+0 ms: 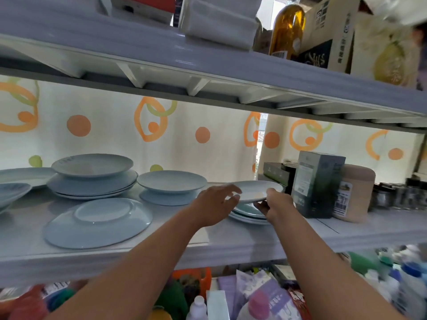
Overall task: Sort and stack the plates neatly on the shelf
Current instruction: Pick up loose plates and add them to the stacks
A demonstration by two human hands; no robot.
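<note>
The pale shelf (208, 248) bears an upside-down plate (97, 222) at its front left. Behind that stands a tall plate stack (92, 183), with a flat plate (25, 176) at the far left. Mid-shelf, a small inverted plate (161, 197) carries another plate. Further right lies a low plate stack (248, 215), then a dark green box (316, 183). A pinkish canister (357, 192) stands just beside the box, and small jars (402, 195) are at the far right.

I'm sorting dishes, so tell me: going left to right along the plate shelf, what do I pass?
Tall plate stack → middle plate → held plate → dark green box → pink canister → jars.
</note>
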